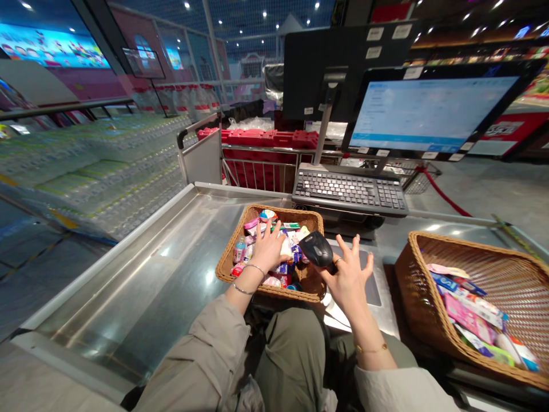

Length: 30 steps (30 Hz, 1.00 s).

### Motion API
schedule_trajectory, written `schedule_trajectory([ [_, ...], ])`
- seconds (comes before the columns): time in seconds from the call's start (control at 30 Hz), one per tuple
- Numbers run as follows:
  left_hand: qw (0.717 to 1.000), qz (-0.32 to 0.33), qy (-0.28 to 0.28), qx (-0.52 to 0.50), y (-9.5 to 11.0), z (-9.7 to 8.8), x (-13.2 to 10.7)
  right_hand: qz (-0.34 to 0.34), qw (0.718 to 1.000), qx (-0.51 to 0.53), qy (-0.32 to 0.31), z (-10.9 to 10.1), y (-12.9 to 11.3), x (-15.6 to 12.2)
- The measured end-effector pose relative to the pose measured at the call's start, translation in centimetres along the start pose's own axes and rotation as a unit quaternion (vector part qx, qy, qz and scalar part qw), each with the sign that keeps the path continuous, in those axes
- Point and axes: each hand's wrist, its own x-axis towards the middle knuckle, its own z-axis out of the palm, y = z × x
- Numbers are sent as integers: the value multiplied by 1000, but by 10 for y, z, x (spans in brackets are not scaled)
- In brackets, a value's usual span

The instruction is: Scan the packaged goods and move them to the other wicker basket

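Observation:
My left hand [266,250] is over a wicker basket [227,252] on the metal counter, fingers spread and resting among small packaged goods. Close to its thumb is a whitish pack, partly hidden; whether the fingers grip it I cannot see. A small pinkish bottle [239,250] lies at the basket's left side. In my right hand [349,277] is a black barcode scanner [316,249], its head pointing left over the basket's right rim. The scanner's handle is mostly hidden by the hand, while several fingers stretch away from it.
A second wicker basket [412,286] with toothpaste-like boxes and packs stands at the right. Behind the counter [171,269] are a keyboard [351,187] and a lit monitor [433,111]. A raised metal edge borders the counter's left side. Stacked bottled drinks [98,166] stand beyond it.

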Motion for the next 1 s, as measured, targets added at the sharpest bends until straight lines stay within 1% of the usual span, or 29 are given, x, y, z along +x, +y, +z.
schedule_trajectory([
  [0.1, 1000, -15, -10, -16, -10, 2, -5, 8, 1000, 2, 2, -1, 0, 0],
  [0.27, 997, -51, -47, -24, -41, 2, -19, 25, 1000, 12, 3, -2, 2, 0],
  [0.33, 996, -57, -63, -21, -50, 2, -23, 29, 999, 16, 8, -3, 3, 1],
  [0.4, 995, -58, -77, -21, -55, 3, -24, 30, 999, 18, 11, -3, 3, 1],
  [0.53, 994, -52, -93, -35, -57, 7, -22, 30, 999, 18, 13, -2, 4, 0],
  [0.6, 995, -49, -82, -39, -57, 10, -20, 32, 999, 19, 15, -3, 4, 0],
  [0.77, 998, -25, -28, -41, -56, 10, -20, 40, 999, 22, 15, -7, 4, 0],
  [0.87, 999, -17, -2, -51, -51, 4, -23, 37, 999, 23, 19, -8, 4, 0],
  [1.0, 997, -18, 47, -57, -40, -7, -28, 34, 999, 16, 31, -9, 7, 0],
])
